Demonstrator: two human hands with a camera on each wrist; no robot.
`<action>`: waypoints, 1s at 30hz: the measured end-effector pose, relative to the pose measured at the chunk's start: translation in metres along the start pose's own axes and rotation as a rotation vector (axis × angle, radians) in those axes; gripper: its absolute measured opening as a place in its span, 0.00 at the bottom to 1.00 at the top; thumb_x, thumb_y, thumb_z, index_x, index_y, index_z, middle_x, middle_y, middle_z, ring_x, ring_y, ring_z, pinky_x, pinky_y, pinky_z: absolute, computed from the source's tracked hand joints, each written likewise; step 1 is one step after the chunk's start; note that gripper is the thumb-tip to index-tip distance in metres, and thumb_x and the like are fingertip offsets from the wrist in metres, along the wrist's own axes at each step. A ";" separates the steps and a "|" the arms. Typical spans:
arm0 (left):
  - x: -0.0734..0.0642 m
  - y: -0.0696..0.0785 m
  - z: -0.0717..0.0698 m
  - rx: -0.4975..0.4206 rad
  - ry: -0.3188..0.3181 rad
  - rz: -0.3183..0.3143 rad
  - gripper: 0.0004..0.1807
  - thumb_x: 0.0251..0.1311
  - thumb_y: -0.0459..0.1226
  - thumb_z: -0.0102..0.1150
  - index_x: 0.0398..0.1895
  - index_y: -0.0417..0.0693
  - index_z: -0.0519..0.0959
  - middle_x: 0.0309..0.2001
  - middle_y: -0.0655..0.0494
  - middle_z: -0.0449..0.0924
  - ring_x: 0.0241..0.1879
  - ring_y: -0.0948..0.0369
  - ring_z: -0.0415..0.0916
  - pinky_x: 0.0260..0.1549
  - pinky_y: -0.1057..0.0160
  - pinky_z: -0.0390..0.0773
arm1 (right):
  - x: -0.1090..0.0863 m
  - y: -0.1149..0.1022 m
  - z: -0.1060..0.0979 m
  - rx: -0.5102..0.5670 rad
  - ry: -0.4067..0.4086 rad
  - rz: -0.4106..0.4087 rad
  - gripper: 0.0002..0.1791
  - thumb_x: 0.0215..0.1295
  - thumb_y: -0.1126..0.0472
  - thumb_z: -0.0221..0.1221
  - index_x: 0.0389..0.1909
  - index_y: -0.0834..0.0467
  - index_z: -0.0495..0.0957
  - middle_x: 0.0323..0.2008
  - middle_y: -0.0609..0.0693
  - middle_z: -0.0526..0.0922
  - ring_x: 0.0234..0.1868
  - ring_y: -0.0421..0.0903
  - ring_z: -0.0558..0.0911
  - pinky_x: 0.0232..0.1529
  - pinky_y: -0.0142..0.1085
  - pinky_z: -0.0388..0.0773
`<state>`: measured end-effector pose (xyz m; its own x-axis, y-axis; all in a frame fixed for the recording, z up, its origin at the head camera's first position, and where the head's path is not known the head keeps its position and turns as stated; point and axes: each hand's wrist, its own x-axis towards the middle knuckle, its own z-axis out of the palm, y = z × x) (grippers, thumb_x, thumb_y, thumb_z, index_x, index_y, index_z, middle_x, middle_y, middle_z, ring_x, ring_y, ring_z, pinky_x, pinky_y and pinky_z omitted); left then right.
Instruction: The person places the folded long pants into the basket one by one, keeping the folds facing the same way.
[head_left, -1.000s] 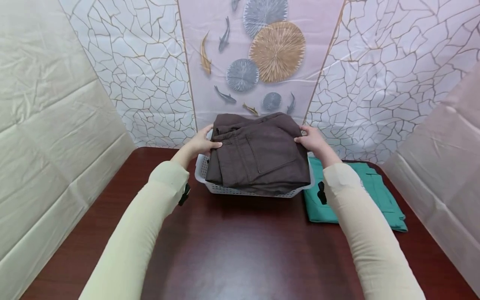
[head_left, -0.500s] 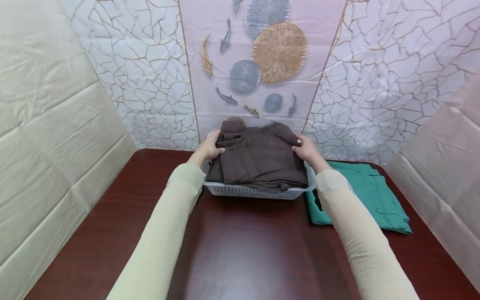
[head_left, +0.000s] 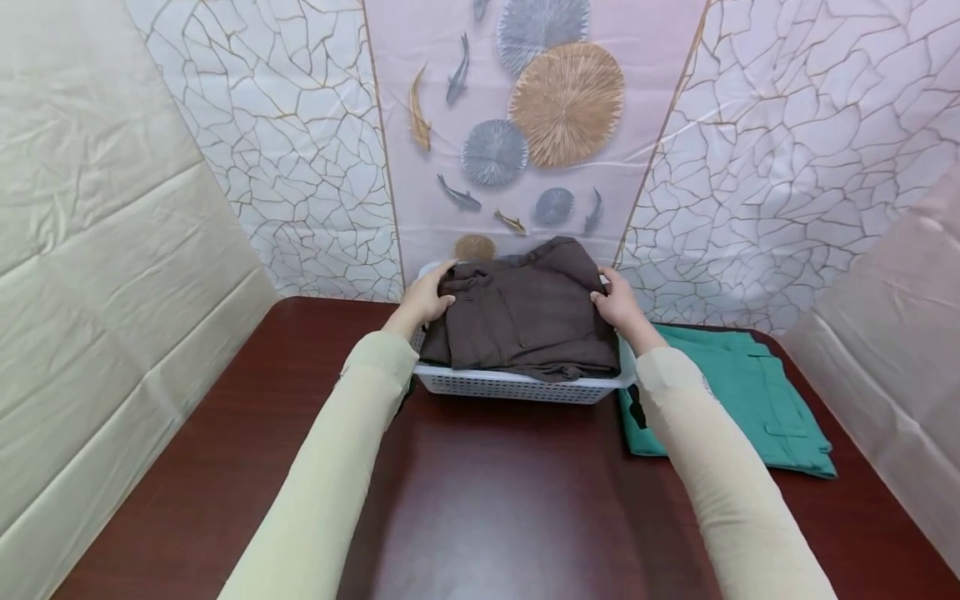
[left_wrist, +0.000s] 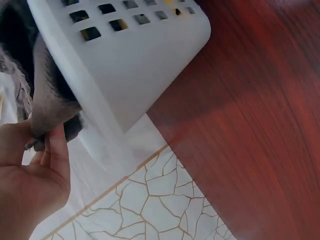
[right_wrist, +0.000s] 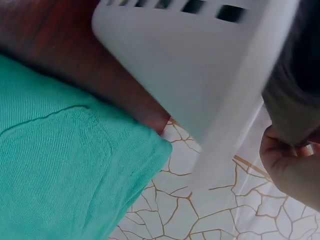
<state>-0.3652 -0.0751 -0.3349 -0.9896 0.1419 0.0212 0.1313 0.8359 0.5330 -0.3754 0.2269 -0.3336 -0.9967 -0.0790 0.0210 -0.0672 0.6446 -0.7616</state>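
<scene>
Folded dark brown trousers (head_left: 525,317) lie in a white plastic basket (head_left: 517,388) at the back of the table, their back part bunched up above the rim. My left hand (head_left: 425,298) pinches their left edge between thumb and fingers. In the left wrist view, that hand (left_wrist: 37,175) grips a fold of the brown cloth (left_wrist: 50,95) beside the basket wall. On the other side my right hand (head_left: 618,304) pinches the right edge, and the right wrist view shows the hand (right_wrist: 295,167) holding the cloth there. The basket's inside is mostly hidden under the trousers.
Folded green trousers (head_left: 750,400) lie on the dark red-brown table (head_left: 480,500), to the right of the basket and partly under my right forearm. A patterned cloth backdrop (head_left: 315,150) hangs close behind the basket, and pale cloth walls (head_left: 97,275) stand at both sides.
Both hands have lowered the brown trousers further into the basket, and more of its front wall shows. The left hand has shifted slightly right. The green trousers stay in place.
</scene>
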 end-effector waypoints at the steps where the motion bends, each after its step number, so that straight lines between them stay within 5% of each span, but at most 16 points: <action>1: 0.001 0.001 0.000 0.006 0.004 -0.001 0.35 0.67 0.36 0.50 0.74 0.60 0.50 0.73 0.48 0.52 0.67 0.44 0.60 0.62 0.47 0.65 | 0.000 0.001 0.000 -0.003 0.002 0.019 0.28 0.72 0.70 0.41 0.71 0.61 0.52 0.61 0.73 0.66 0.58 0.67 0.71 0.57 0.56 0.70; 3: 0.007 -0.001 0.004 0.027 -0.025 -0.019 0.36 0.67 0.34 0.50 0.74 0.60 0.50 0.73 0.48 0.53 0.66 0.45 0.61 0.61 0.48 0.66 | 0.000 0.004 0.001 -0.045 -0.010 0.058 0.28 0.70 0.70 0.42 0.70 0.64 0.52 0.61 0.73 0.65 0.59 0.67 0.69 0.59 0.55 0.69; 6: 0.017 -0.011 0.020 0.153 -0.114 -0.039 0.36 0.65 0.30 0.48 0.74 0.61 0.52 0.72 0.49 0.57 0.66 0.49 0.62 0.61 0.52 0.67 | -0.002 0.009 0.008 -0.252 -0.048 0.116 0.30 0.65 0.71 0.45 0.68 0.70 0.53 0.62 0.73 0.64 0.61 0.65 0.68 0.62 0.53 0.68; 8: 0.041 -0.037 0.046 0.273 -0.157 -0.008 0.35 0.65 0.28 0.46 0.73 0.65 0.55 0.70 0.48 0.60 0.66 0.50 0.63 0.60 0.55 0.69 | -0.004 0.011 0.015 -0.394 -0.054 0.117 0.30 0.61 0.72 0.48 0.65 0.73 0.56 0.61 0.72 0.66 0.61 0.64 0.69 0.62 0.52 0.67; 11: 0.066 -0.063 0.076 0.403 -0.207 0.039 0.35 0.64 0.27 0.43 0.69 0.70 0.60 0.69 0.43 0.61 0.67 0.49 0.61 0.56 0.61 0.71 | -0.010 0.009 0.022 -0.557 -0.047 0.043 0.30 0.60 0.72 0.51 0.64 0.73 0.57 0.60 0.71 0.67 0.60 0.64 0.70 0.61 0.51 0.68; 13: 0.075 -0.066 0.081 0.409 -0.258 0.042 0.34 0.64 0.26 0.42 0.69 0.68 0.62 0.70 0.41 0.58 0.69 0.49 0.57 0.58 0.60 0.69 | -0.015 0.005 0.024 -0.598 -0.070 -0.051 0.30 0.61 0.70 0.53 0.65 0.72 0.58 0.60 0.71 0.68 0.60 0.64 0.70 0.61 0.52 0.69; 15: 0.054 -0.045 0.065 0.359 -0.308 0.060 0.31 0.65 0.26 0.39 0.69 0.61 0.63 0.70 0.42 0.58 0.69 0.50 0.57 0.59 0.60 0.68 | -0.020 -0.001 0.022 -0.614 -0.151 -0.165 0.29 0.65 0.65 0.54 0.64 0.72 0.60 0.59 0.72 0.68 0.60 0.65 0.70 0.60 0.53 0.68; 17: 0.028 -0.025 0.047 0.301 -0.333 0.156 0.27 0.65 0.28 0.38 0.67 0.52 0.67 0.68 0.43 0.62 0.67 0.50 0.60 0.59 0.58 0.67 | -0.027 -0.005 0.018 -0.591 -0.295 -0.242 0.29 0.69 0.59 0.52 0.65 0.71 0.61 0.62 0.71 0.66 0.62 0.66 0.67 0.62 0.55 0.66; 22: -0.018 0.011 0.018 0.213 -0.580 0.310 0.25 0.73 0.45 0.37 0.71 0.53 0.60 0.73 0.45 0.52 0.73 0.48 0.46 0.71 0.49 0.50 | -0.041 -0.006 0.010 -0.526 -0.688 -0.250 0.32 0.75 0.48 0.41 0.70 0.66 0.54 0.70 0.69 0.54 0.70 0.66 0.54 0.68 0.58 0.55; 25: -0.025 0.017 0.019 0.249 -0.705 0.271 0.30 0.71 0.55 0.34 0.74 0.64 0.50 0.76 0.47 0.38 0.74 0.44 0.29 0.71 0.44 0.37 | -0.042 -0.004 0.013 -0.535 -0.761 -0.235 0.32 0.76 0.47 0.37 0.72 0.63 0.51 0.71 0.68 0.49 0.72 0.66 0.48 0.69 0.58 0.50; 30: -0.025 0.016 0.030 0.312 -0.746 0.207 0.31 0.69 0.58 0.35 0.74 0.73 0.44 0.76 0.50 0.31 0.72 0.38 0.21 0.69 0.39 0.32 | -0.037 0.003 0.026 -0.591 -0.772 -0.174 0.33 0.75 0.44 0.36 0.74 0.56 0.48 0.73 0.68 0.42 0.73 0.65 0.43 0.70 0.60 0.45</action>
<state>-0.3363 -0.0491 -0.3520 -0.6603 0.5311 -0.5310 0.4248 0.8472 0.3191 -0.3370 0.2116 -0.3535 -0.6809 -0.5473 -0.4867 -0.4317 0.8367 -0.3370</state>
